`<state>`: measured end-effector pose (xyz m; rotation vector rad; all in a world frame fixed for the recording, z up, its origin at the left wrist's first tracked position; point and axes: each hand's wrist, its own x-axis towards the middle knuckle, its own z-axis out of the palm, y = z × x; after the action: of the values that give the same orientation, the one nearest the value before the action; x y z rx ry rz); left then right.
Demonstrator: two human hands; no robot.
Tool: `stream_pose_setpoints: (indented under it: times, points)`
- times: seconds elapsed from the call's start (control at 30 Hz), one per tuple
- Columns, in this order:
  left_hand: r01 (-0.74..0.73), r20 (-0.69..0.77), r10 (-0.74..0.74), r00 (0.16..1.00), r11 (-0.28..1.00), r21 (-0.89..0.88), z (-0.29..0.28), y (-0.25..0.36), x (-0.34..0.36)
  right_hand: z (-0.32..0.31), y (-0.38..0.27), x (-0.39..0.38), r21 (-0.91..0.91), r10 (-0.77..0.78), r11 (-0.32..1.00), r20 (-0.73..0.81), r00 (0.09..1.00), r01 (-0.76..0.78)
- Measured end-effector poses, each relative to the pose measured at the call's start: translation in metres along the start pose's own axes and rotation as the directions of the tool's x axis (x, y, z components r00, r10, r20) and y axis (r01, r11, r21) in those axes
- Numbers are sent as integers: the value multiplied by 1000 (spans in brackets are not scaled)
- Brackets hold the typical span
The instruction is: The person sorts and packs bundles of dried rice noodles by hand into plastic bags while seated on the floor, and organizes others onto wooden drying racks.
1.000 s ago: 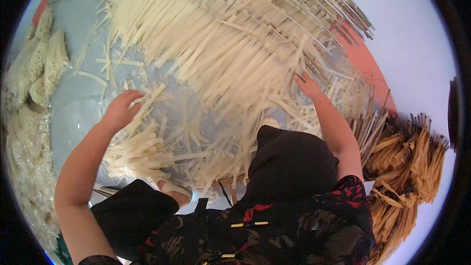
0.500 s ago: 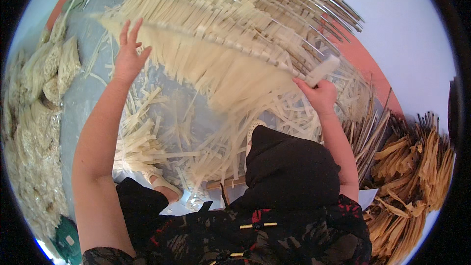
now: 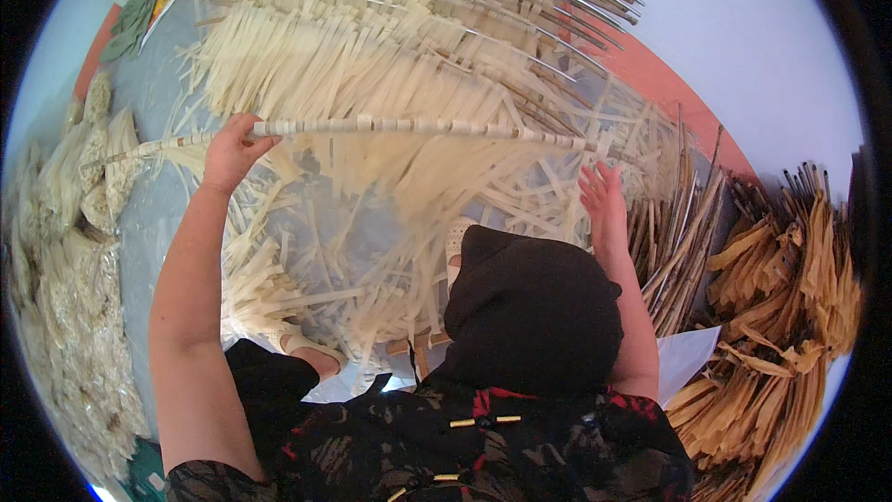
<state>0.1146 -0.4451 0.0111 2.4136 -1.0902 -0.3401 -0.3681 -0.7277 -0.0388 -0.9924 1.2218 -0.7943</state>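
Observation:
A long thin stick (image 3: 418, 126) runs across in front of me, wrapped along its length with pale flat strips that hang toward me in a loose curtain (image 3: 400, 167). My left hand (image 3: 234, 153) is closed round this stick, left of its middle, and the stick's left end reaches past it toward the side. Just below the right end, my right hand (image 3: 604, 204) is open with its fingers apart, holding nothing. More strip-covered sticks (image 3: 372, 28) lie in rows beyond, their bare ends pointing right. Loose strips (image 3: 316, 260) are scattered on the grey floor nearer to me.
Clear bags (image 3: 70, 316) of pale stuff line the left side. Bare sticks (image 3: 669, 251) lean at the right, beside bundles of brown dried sheets (image 3: 762, 353). A green cloth (image 3: 130, 26) lies far left. My knee (image 3: 530, 307) rises below the right hand.
My left hand, open and raised before, has taken hold of the stick. My right hand has let go of its right end and opened. The stick has come nearer on its left and lies more level.

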Motion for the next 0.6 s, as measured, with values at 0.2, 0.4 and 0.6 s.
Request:
stream_pose_setpoints:
  times: [0.2, 0.4, 0.6]
  points:
    - [-38, -29, 34, 999, 987, -154, -16, 65, -23, 58, -21, 27, 532, -339, 831, 254, 906, 161]
    - [-179, 16, 180, 984, 982, -65, 32, 37, -26, 48, 40, 68, 328, -222, 938, 332, 917, 108]
    - [62, -308, -247, 919, 861, -505, 2, 56, -62, 7, 48, 87, 316, -71, 946, 439, 896, -80]
